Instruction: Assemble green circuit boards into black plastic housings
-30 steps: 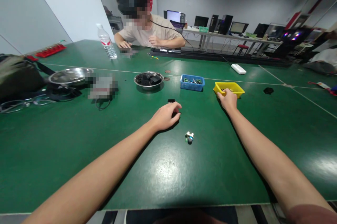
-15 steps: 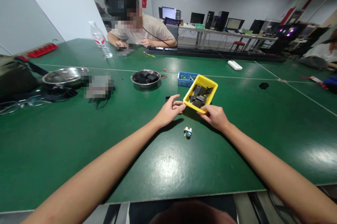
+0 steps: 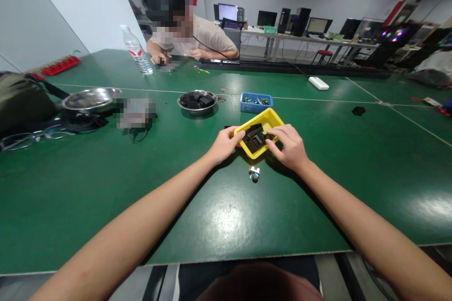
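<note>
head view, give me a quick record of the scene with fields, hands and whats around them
left hand: grips near-left rim of the tilted yellow plastic tray
right hand: on the tray's right side, fingers reaching among the black parts inside
in front of tray: small black-and-white component on the green table
behind: blue plastic bin, steel bowl of black parts
far side: seated person, clear water bottle

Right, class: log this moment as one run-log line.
left hand: grips yellow tray edge | right hand: fingers in tray on black parts | small component: on green table beside tray
</note>
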The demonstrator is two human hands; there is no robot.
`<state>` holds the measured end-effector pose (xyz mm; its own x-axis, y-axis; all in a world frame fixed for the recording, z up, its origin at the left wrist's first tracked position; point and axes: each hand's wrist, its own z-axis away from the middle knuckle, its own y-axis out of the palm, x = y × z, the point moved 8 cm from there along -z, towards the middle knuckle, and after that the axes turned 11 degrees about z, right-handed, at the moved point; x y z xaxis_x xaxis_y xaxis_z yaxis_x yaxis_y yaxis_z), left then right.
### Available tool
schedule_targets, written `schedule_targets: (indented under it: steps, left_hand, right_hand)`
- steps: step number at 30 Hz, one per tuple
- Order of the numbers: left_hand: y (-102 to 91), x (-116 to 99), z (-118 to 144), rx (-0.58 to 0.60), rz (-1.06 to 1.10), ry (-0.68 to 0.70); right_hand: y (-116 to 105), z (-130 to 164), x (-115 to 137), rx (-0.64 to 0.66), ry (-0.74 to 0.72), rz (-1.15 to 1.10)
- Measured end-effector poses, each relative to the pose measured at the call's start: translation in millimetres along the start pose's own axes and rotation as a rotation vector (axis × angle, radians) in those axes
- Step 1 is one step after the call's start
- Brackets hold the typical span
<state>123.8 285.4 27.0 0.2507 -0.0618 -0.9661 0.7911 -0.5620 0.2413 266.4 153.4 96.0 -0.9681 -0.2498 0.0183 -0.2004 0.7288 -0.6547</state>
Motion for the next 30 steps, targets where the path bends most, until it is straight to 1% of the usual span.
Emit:
schedule_targets:
  steps: [3, 6, 8, 10, 15, 18, 22, 30]
  left_hand:
    - [5.9, -5.1, 2.3, 0.047, -0.031, 0.013]
    - [9.2, -9.8, 3.8, 0.081, -0.071, 0.057]
    - [9.8, -10.8, 4.1, 0.092, -0.087, 0.081]
    - [10.2, -10.3, 4.0, 0.104, -0.102, 0.093]
    - [11.2, -11.2, 3.5, 0.124, -0.16, 0.13]
    - [11.9, -13.0, 3.7, 0.127, -0.194, 0.155]
    - [12.7, -14.3, 4.3, 0.124, -0.21, 0.164]
    - [13.2, -15.6, 4.3, 0.123, -0.245, 0.168]
  right_hand:
    - [14.5, -3.1, 6.3, 0.182, -0.026, 0.018]
    - [29.2, -0.7, 15.3, 0.347, -0.047, 0.014]
    - [34.6, 0.9, 17.8, 0.41, -0.036, 0.009]
    - [37.0, 1.5, 16.5, 0.445, 0.0, -0.003]
    - [41.2, 1.4, 7.5, 0.504, 0.145, -0.078]
    - [42.9, 0.5, 5.1, 0.514, 0.2, -0.094]
    - [41.6, -1.8, 3.7, 0.483, 0.225, -0.103]
    - [41.0, -1.6, 1.0, 0.44, 0.239, -0.202]
